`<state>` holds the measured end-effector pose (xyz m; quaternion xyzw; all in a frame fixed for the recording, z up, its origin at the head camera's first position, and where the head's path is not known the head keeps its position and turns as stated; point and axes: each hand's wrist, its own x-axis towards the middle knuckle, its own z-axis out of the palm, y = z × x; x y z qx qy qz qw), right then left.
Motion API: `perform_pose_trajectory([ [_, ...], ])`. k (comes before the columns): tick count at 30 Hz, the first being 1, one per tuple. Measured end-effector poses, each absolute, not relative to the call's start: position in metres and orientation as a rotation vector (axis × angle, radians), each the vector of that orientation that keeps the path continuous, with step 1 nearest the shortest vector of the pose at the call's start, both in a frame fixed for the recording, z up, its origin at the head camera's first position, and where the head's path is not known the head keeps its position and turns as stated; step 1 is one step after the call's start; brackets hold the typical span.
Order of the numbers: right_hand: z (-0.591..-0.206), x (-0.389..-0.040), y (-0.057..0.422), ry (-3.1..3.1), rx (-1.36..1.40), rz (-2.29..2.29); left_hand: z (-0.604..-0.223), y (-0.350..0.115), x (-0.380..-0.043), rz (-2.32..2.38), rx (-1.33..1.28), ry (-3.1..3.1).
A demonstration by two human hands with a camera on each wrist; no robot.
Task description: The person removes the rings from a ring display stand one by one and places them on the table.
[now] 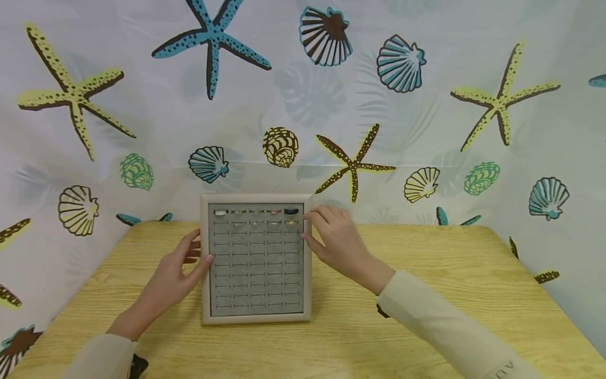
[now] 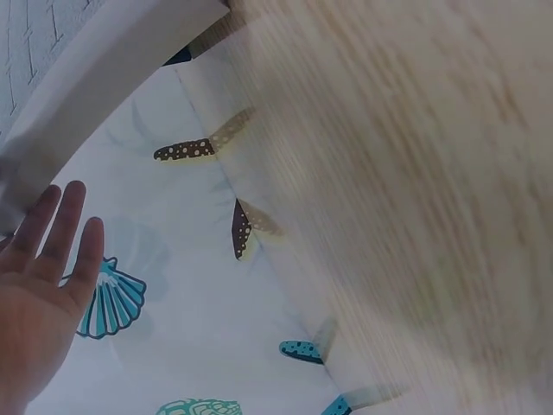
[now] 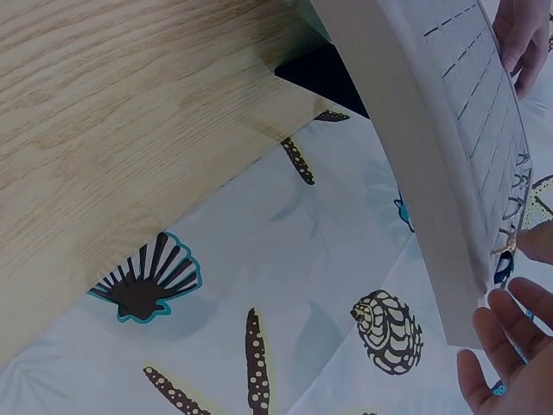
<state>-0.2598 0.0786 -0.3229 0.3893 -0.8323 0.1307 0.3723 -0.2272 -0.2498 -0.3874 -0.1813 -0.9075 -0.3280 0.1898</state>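
Note:
A ring display board [image 1: 256,316] with a pale frame and grey slotted panel stands upright on the table. Several rings sit in its top two rows, among them a white ring [image 1: 220,212] at the left end and a dark blue ring [image 1: 291,211] at the right. My left hand [image 1: 163,281] holds the board's left edge, thumb on the front of the frame and fingers behind. At the upper right corner is my right hand [image 1: 343,239], thumb and fingers spread apart by the frame beside the blue ring; I see nothing between them.
The board stands on a wood-grain table [image 1: 426,295]. A dark support [image 3: 324,78] props it from behind. Close behind the table hangs a white cloth [image 1: 284,95] printed with shells and starfish.

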Motion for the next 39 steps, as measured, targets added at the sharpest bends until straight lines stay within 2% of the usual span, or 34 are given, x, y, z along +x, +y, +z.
perform_pose_trajectory([
  [39, -0.333, -0.275, 0.051, -2.036, 0.925, 0.417, -0.389, -0.259, -0.235, -1.147, -0.554, -2.588],
])
